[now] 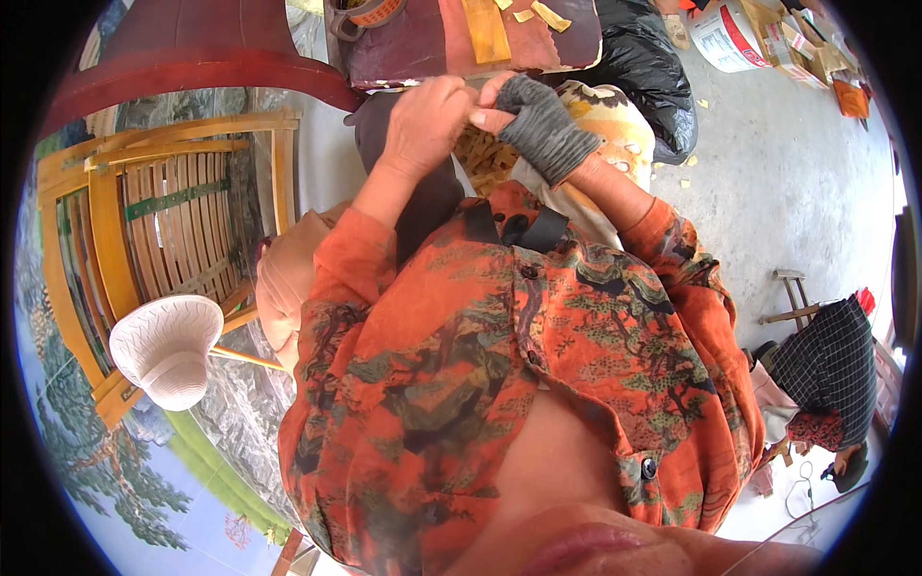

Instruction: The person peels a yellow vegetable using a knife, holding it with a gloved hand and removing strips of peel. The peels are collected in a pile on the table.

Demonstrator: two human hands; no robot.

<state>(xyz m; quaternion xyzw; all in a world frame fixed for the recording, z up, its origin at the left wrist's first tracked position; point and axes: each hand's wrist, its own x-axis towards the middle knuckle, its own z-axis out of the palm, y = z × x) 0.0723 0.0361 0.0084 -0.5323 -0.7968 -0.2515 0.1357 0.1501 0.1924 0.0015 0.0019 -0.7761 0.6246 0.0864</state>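
Observation:
Bare and curled into a loose fist, my left hand (430, 119) meets my right hand (536, 119) above my lap. A grey fingerless knit glove (547, 133) covers the right palm and wrist. My right thumb and forefinger pinch close against the left fingers; whether anything small is between them is hidden. Below the hands lies a pile of yellow-brown strips or scraps (497, 160). Just beyond them is a worn maroon padded surface (403, 54), bearing a flat yellow strip (486, 32), a few loose yellow pieces (551, 16) and a brown mug (367, 14).
A red wooden chair edge (202, 66) and a slatted wooden bench (180, 209) stand left, near a pale hat (173, 353). Right are a black plastic bag (641, 79), a white bucket (724, 36), cardboard boxes (792, 50) and a person (821, 374) bending near a wooden stool (792, 299).

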